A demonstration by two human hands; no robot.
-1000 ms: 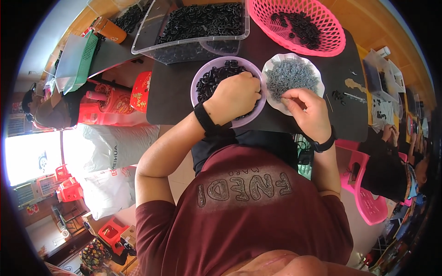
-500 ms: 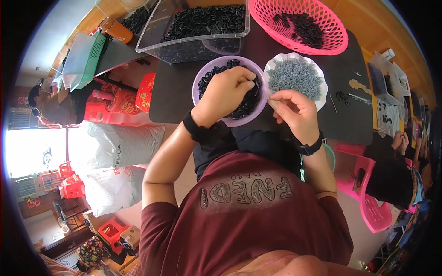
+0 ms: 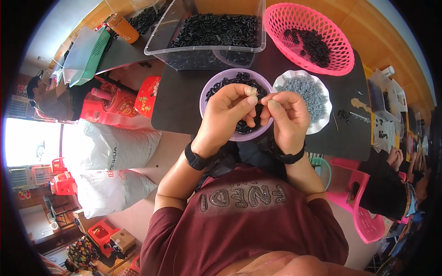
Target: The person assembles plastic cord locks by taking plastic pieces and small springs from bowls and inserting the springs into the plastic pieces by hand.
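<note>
Over the purple bowl (image 3: 204,103), which is full of small black ring-like plastic parts (image 3: 229,83), my two hands meet fingertip to fingertip. My left hand (image 3: 230,110) is closed in a pinch, with a small dark part just showing at its fingertips. Thumb and forefinger of my right hand (image 3: 290,115) are pressed together close beside it; whatever they hold is too small to make out. Right of the bowl stands a white scalloped dish (image 3: 325,120) heaped with small grey-blue pieces (image 3: 304,92), its lower left partly behind my right hand.
A clear plastic bin (image 3: 202,60) of black parts stands behind the bowl, beside a pink mesh basket (image 3: 281,27) with more. Loose black bits (image 3: 343,115) and a thin stick (image 3: 335,122) lie on the dark table (image 3: 177,101) at right. White sacks (image 3: 115,147) stand at left.
My left hand has risen out of the black parts and moved toward my right hand. The right hand has come left from the dish's edge, and the fingertips now meet. The view has shifted slightly.
</note>
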